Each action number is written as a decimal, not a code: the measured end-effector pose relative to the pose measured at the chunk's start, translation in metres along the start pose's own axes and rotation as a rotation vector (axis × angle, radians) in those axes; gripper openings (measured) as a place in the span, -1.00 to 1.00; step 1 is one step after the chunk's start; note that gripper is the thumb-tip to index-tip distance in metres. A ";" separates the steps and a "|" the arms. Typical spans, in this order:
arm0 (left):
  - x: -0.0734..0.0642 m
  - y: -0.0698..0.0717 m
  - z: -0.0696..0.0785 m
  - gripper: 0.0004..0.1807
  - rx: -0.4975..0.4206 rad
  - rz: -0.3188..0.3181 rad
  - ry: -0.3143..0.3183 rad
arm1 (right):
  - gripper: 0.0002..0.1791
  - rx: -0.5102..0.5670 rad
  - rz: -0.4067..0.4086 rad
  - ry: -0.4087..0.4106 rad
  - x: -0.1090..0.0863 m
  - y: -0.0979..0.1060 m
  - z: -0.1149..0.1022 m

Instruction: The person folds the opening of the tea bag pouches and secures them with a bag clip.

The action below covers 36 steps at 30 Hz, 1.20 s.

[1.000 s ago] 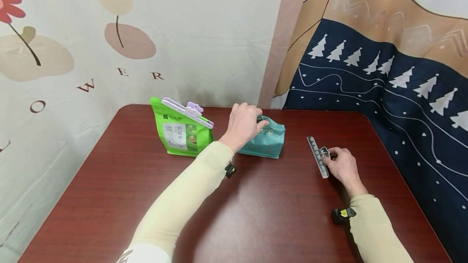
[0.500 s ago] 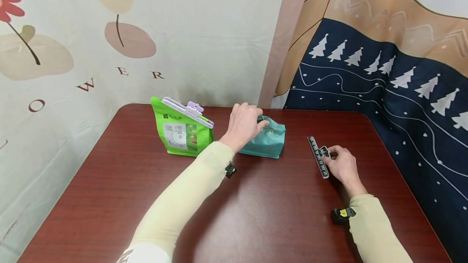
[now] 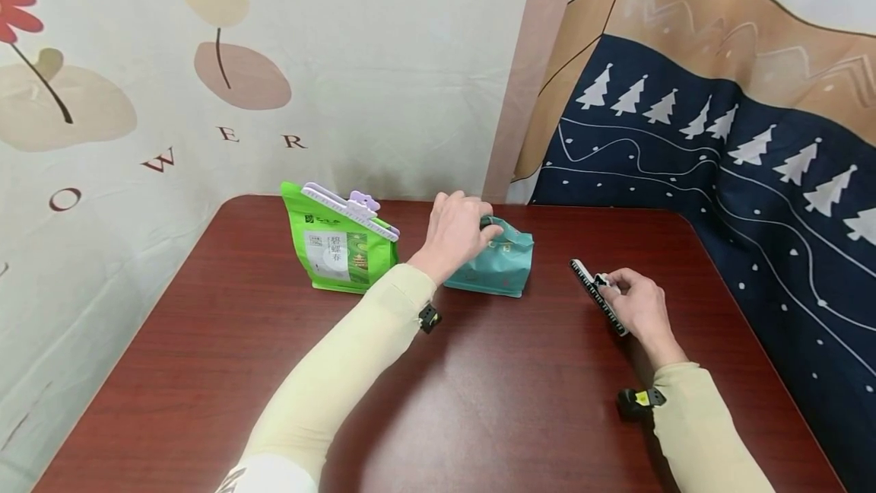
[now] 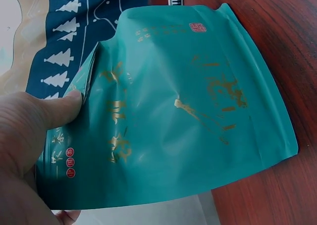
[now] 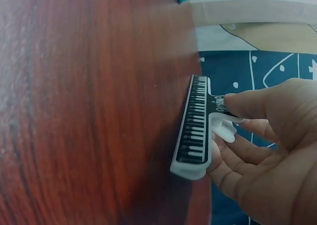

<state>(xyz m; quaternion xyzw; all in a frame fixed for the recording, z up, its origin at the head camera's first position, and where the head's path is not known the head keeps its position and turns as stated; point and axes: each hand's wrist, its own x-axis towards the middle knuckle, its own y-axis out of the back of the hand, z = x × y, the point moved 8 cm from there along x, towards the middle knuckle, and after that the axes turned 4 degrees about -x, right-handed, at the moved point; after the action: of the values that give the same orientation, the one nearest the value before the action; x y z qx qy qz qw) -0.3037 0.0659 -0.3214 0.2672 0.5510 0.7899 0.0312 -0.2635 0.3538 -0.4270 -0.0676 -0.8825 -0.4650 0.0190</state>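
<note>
A teal foil tea bag (image 3: 494,268) with gold lettering stands at the back middle of the table. My left hand (image 3: 455,233) pinches its folded top; in the left wrist view the thumb (image 4: 64,108) presses on the fold. To the right, my right hand (image 3: 640,309) holds a long bag clip (image 3: 598,297) by its handle. That clip (image 5: 194,128) has a black-and-white piano-key pattern, and in the right wrist view thumb and fingers grip its handle from both sides. The clip is tilted, a little above or at the tabletop; which one I cannot tell.
Left of the teal bag stands a green tea bag (image 3: 335,257) with a lilac clip (image 3: 352,210) across its folded top. Both bags are near the back edge of the dark red wooden table (image 3: 506,394). Printed cloths (image 3: 411,82) hang behind and at the right.
The piano-key clip has tipped in my right hand, so its printed face shows more narrowly. My left hand and the teal bag stay in place.
</note>
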 end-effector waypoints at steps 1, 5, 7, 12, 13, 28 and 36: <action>0.000 0.000 0.000 -0.73 -0.004 -0.006 0.000 | -0.79 0.002 0.002 0.006 0.000 0.001 -0.001; 0.000 -0.001 -0.001 -0.76 -0.025 -0.031 -0.003 | -0.71 0.019 -0.004 0.020 0.001 0.002 -0.006; 0.001 0.000 -0.002 -0.77 -0.041 -0.046 -0.002 | -0.65 0.028 -0.016 0.028 0.001 0.002 -0.009; 0.001 0.002 -0.002 -0.79 -0.092 -0.090 0.013 | -0.58 0.031 -0.042 0.045 0.000 0.004 -0.016; 0.001 0.002 -0.002 -0.80 -0.099 -0.099 0.016 | -0.59 0.028 -0.046 0.047 0.000 0.005 -0.018; 0.002 0.004 -0.001 -0.85 -0.143 -0.136 0.010 | -0.70 0.002 -0.004 0.191 -0.003 0.014 -0.039; 0.003 0.002 -0.001 -0.83 -0.132 -0.143 0.016 | -0.69 0.020 0.015 0.195 -0.003 0.021 -0.049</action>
<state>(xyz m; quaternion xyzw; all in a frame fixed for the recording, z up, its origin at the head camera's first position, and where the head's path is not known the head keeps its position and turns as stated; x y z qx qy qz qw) -0.3061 0.0647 -0.3185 0.2183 0.5158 0.8223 0.1007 -0.2590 0.3247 -0.3817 -0.0282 -0.8805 -0.4605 0.1090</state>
